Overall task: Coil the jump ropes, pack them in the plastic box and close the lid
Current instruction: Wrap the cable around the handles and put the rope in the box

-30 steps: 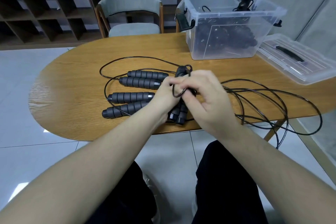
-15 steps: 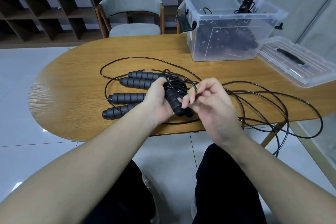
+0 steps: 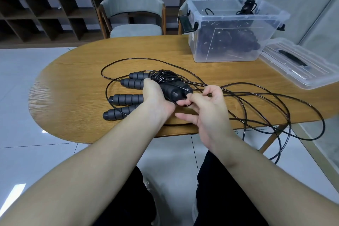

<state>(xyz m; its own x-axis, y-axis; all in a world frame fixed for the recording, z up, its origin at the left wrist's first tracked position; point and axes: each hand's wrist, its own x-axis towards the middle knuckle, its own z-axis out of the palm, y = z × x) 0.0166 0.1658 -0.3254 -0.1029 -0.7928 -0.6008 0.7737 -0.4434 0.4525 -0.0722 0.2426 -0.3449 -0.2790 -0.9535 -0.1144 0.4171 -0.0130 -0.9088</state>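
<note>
Here, on the oval wooden table (image 3: 77, 86), a tangle of black jump ropes. Left hand (image 3: 156, 95) clenched around a pair of dark jump-rope handles (image 3: 174, 91), held together over the table near its front edge, with a small bundle of coiled cord (image 3: 165, 76) bunched at their far end. Right hand (image 3: 207, 108) just beside, thumb and forefinger pinching a strand of the black cord (image 3: 275, 95) at the near tip of those handles, remaining fingers spread loose. Beyond the right hand, long loops of the same cord trailing across the tabletop and spilling over the front edge toward the tiled floor (image 3: 27, 152). Left of the held pair, four more foam-grip handles (image 3: 126, 99) lying flat on the wood, roughly parallel, ends pointing left. At the far right of the table, the clear plastic box (image 3: 229, 49) standing open, dark coiled ropes already heaped inside, one handle poking above the rim. Just right of it, the transparent lid (image 3: 297, 64) lying on the table, off the box. Behind the table, two grey chairs (image 3: 134, 5) and a dark shelf unit (image 3: 36, 11).
</note>
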